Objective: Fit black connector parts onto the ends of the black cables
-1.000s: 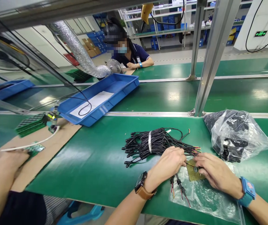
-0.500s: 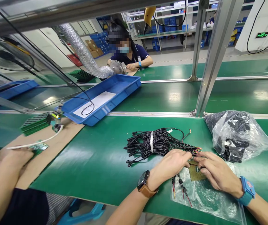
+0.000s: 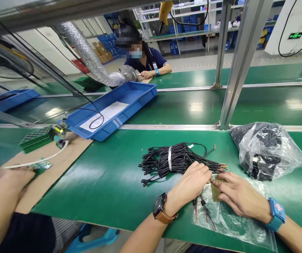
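My left hand [image 3: 197, 179] is closed in a pinch at the wire-end side of a bundle of black cables [image 3: 175, 160]. A thin black cable shows at its fingertips. Short black cable ends [image 3: 205, 209] with red and yellow wires emerge below that hand. My right hand [image 3: 237, 193], fingers curled together, meets the left fingertips over a small brownish-yellow flat piece [image 3: 215, 191], partly covered by its fingers. What the right fingers grip is hidden. A clear plastic bag [image 3: 235, 223] lies flat beneath the piece and the right hand.
A clear bag of black parts [image 3: 261, 151] sits at the right. Behind stands a blue tray [image 3: 140, 98] with paper inside, and a metal post [image 3: 240, 66] rises. At left, a co-worker's hands [image 3: 13, 179] handle a circuit board on cardboard [image 3: 58, 168]. Another person sits opposite.
My right fingers have shifted left over the brownish-yellow piece and closed in beside my left fingertips. My left hand has moved slightly left and up. The view has shifted a little.
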Demonstrator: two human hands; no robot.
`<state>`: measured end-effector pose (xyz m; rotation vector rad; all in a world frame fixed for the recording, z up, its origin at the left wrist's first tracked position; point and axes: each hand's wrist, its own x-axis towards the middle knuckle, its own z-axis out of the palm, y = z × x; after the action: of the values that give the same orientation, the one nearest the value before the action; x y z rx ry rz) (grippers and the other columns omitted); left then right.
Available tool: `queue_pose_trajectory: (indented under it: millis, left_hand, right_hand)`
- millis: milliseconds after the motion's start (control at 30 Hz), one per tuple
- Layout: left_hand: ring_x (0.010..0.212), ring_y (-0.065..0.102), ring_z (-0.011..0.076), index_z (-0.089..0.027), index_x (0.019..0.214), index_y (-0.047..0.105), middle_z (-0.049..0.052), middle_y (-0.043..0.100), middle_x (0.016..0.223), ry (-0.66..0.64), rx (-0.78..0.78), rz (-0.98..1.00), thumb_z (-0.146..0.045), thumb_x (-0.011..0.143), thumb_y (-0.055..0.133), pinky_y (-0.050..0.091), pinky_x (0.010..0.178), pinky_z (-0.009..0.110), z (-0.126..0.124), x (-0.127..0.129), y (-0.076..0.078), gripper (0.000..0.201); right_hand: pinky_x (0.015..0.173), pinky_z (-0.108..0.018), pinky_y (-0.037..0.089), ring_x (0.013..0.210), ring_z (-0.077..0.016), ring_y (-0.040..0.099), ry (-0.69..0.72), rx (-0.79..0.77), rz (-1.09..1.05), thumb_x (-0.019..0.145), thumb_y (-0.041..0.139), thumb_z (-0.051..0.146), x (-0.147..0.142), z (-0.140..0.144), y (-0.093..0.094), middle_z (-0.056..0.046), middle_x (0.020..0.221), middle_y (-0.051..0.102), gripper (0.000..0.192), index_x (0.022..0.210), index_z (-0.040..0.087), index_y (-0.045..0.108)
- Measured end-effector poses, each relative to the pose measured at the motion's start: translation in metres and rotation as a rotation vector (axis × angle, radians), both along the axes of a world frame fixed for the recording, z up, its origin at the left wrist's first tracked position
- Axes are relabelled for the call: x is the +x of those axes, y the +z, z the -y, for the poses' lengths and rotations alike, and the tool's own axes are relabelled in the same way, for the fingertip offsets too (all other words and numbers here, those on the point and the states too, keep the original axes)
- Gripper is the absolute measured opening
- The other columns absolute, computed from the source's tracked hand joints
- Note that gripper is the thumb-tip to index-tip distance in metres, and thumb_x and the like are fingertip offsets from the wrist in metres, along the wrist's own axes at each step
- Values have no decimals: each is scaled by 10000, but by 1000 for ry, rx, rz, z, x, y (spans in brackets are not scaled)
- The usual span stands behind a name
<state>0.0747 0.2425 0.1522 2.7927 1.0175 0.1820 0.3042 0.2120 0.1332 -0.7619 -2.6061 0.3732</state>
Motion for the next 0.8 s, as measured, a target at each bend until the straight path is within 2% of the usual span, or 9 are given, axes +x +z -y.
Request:
queue_pose_trajectory:
  millis: [200,267,367,500,667,800]
  left_hand:
    - [805,548,199,-184,822,564,12,615,805,23,11,-10,-89,971,528,377,786,357,0,2,-10,181]
    - [805,549,204,-183,821,568,16,617,802,32,26,-29,-77,967,512,372,785,364,1,3,-12,189]
    - [797,555,208,-178,826,578,28,629,805,34,39,-55,-57,961,485,368,778,371,1,5,-12,204]
    - [792,564,217,-176,830,591,33,648,809,47,25,-72,-64,966,473,373,770,378,2,8,-10,212]
    - [774,561,219,-174,819,581,29,642,795,61,47,-92,-64,973,477,383,777,379,3,10,-8,215]
    - [778,553,214,-179,828,572,19,635,794,62,55,-88,-76,984,488,385,782,371,5,11,-9,205]
  right_hand:
    - [904,-472,540,1163,-303,583,-47,58,-108,1052,381,206,6,-5,-2,-141,1175,717,223,1033,163,599]
    - [914,-471,536,1169,-302,581,-17,34,-100,1054,388,221,5,-4,-2,-134,1186,714,219,997,176,594]
    - [922,-483,535,1160,-302,583,19,-19,-49,1051,403,226,2,-2,-2,-128,1158,720,211,969,181,591]
    - [916,-512,533,1183,-317,570,-27,-5,-72,1044,386,197,4,-3,-3,-143,1173,716,207,1061,168,590]
    - [941,-494,528,1198,-306,566,17,-45,-49,1040,400,213,5,-4,-4,-124,1196,711,191,997,192,585]
    - [933,-492,522,1199,-313,558,-12,-45,-69,1040,385,203,4,-4,-2,-129,1198,702,191,1016,191,575]
